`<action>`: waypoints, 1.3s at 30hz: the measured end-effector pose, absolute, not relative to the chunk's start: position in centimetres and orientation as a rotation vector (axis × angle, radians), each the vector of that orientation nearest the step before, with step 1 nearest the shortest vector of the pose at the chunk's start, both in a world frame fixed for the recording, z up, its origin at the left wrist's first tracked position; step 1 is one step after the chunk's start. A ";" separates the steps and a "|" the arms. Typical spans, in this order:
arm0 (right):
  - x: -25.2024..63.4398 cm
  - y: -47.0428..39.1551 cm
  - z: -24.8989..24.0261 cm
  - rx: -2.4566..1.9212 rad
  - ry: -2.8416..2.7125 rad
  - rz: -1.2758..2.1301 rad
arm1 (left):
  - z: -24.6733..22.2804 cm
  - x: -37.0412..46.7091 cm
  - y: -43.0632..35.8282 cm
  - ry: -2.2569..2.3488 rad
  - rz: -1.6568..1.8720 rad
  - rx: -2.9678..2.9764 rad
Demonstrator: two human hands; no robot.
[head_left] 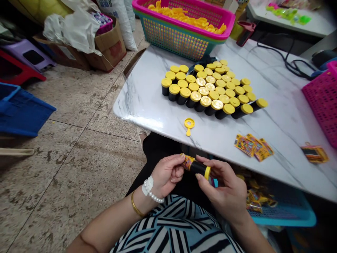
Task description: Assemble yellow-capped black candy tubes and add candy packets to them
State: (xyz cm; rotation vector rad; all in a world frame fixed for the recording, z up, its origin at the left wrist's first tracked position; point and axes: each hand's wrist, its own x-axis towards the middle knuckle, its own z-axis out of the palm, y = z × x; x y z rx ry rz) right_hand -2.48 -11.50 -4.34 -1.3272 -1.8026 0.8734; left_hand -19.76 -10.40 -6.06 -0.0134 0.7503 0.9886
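Over my lap, my left hand (167, 174) pinches a small colourful printed sleeve (188, 162) at the far-left end of a black tube (198, 168). The tube lies tilted, its yellow cap towards my right hand (225, 184), whose thumb and fingers close around that capped end. On the table just beyond, a yellow ring with a short handle (188, 133) lies flat. Several flat printed sleeves (244, 144) are spread to the right of it. Behind stands a tight group of black tubes with yellow caps (203, 91), a few at its right edge leaning.
A pink-and-teal basket (171, 38) of yellow plastic pieces stands on the marble-patterned table (142, 102). Another pink basket (321, 102) is at the right, near a printed packet (314, 154). Below the tabletop, a blue tray (289, 220) holds wrapped items. A blue crate (23, 112) sits left.
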 end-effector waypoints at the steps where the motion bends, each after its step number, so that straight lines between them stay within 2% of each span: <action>1: -2.6 -11.5 -4.4 -1.309 -1.791 0.890 | -6.1 -19.7 -10.5 0.759 0.994 0.012; 10: -3.1 -11.2 -5.2 -1.239 -1.636 1.014 | -6.7 -20.4 -12.1 0.921 0.984 0.247; 15: -2.1 -11.5 -5.3 -1.240 -1.659 0.938 | -6.9 -21.3 -12.4 1.044 1.164 0.409; 21: -2.2 -11.3 -5.3 -1.154 -1.866 1.018 | -7.8 -21.7 -12.1 0.783 0.915 0.557; 29: -1.1 -11.5 -4.6 -1.168 -1.957 0.906 | -8.0 -19.7 -11.4 0.809 0.859 0.550; 39: 0.0 -11.8 -6.1 -1.169 -2.005 0.836 | -9.4 -20.0 -11.4 0.845 0.762 0.515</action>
